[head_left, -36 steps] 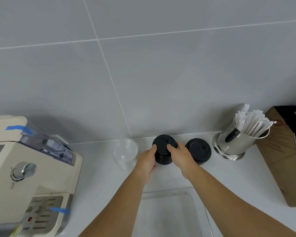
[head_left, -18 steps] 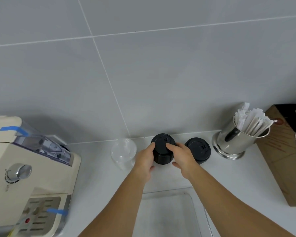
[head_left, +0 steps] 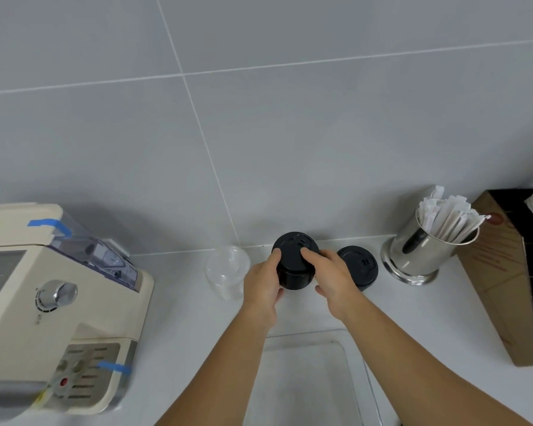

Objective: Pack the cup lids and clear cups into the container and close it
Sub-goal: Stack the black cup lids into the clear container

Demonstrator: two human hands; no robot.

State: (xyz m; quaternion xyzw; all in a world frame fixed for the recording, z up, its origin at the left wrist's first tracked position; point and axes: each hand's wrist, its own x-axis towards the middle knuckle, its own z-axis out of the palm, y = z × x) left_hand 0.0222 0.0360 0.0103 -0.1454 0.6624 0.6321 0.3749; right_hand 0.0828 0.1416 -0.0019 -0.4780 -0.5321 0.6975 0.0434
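Observation:
A tall stack of black cup lids (head_left: 295, 262) stands on the white counter near the wall. My left hand (head_left: 263, 282) grips its left side and my right hand (head_left: 331, 276) grips its right side, thumbs up on the top lid. A second, lower stack of black lids (head_left: 359, 265) sits just right of my right hand. A stack of clear cups (head_left: 226, 272) stands left of my left hand. The clear container (head_left: 350, 364) lies open below my forearms, and I see nothing inside it.
A cream coffee machine (head_left: 59, 302) with blue tape fills the left side. A steel cup of wrapped straws (head_left: 425, 244) stands at the right, with a brown cardboard box (head_left: 505, 287) beyond it. The grey tiled wall rises directly behind the lids.
Both hands keep their grip on the tall lid stack, which has barely shifted. The view has drifted slightly.

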